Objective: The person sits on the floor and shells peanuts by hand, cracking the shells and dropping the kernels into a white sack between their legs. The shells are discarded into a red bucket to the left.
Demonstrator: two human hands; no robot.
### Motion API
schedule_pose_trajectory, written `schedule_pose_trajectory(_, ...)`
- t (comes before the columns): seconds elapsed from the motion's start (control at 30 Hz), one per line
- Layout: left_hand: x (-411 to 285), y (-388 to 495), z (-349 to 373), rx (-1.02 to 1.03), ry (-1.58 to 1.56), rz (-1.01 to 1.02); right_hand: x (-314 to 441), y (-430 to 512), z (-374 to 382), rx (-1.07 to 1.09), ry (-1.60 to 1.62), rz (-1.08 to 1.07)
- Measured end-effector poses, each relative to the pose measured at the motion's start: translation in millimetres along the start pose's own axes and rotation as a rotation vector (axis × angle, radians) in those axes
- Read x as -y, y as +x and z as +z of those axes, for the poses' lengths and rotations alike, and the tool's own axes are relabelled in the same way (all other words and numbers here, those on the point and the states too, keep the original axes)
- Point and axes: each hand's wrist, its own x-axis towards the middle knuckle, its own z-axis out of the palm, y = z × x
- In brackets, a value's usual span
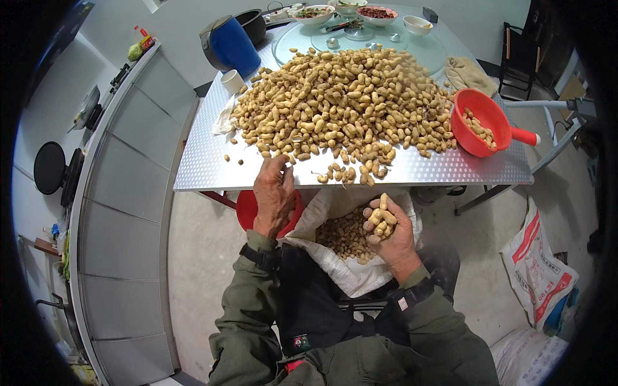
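A large heap of unshelled peanuts (338,101) covers the middle of a metal-topped table (203,164). My left hand (275,193) reaches over the table's front edge, its fingertips at the near left side of the heap. One peanut shows beside those fingertips, but whether they pinch it is unclear. My right hand (398,236), palm up, holds several peanuts (382,219) in curled fingers. Below and beside it, an open white woven sack (333,284) contains more peanuts (345,234). Partly hidden behind my left hand is a red basin (245,212) below the table edge.
A red handled scoop (475,144) with peanuts inside sits at the table's right. Behind the heap, bowls of food (314,15) stand around a glass turntable (285,46). A blue bucket (234,46) and white cup (232,82) are at left. Printed sacks (538,270) lie on the floor.
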Motion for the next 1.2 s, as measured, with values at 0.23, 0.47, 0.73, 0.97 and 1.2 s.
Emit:
schedule_pose_trajectory(0.23,32.9,18.6,25.6,-0.042,0.289,0.024,34.2,-3.8,2.7,0.04,0.099,-0.065)
schedule_pose_trajectory(0.47,33.6,21.0,29.9,0.029,0.36,0.058,110.6,-11.9,-1.9,0.071,0.11,-0.301)
schedule_pose_trajectory(0.73,20.3,21.0,23.1,0.119,0.372,-0.012,239.2,-10.9,7.7,-0.042,-0.049,-0.474)
schedule_pose_trajectory(0.97,21.5,11.1,28.2,0.105,0.261,0.039,342.7,27.6,19.6,-0.408,-0.452,-0.706)
schedule_pose_trajectory(1.2,6.1,7.4,40.5,0.054,-0.091,0.1,366.3,52.8,1.7,-0.7,-1.616,-0.687)
